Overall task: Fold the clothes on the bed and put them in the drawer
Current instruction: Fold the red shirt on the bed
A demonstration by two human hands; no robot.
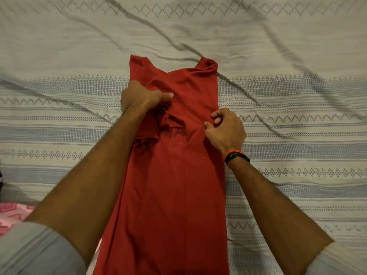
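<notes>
gripping bunched cloth, left hand (139, 96) and right hand (226, 128) pinch the long red knit garment (170, 195), apparently to narrow it on the striped woven bedspread (297, 116).

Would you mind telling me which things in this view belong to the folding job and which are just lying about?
Part of the job:
red garment, spread on the bedsheet
left hand, gripping its folded side
right hand, pinching its other edge

Just lying about:
pink cloth at the lower left
wristbands on the right wrist
</notes>
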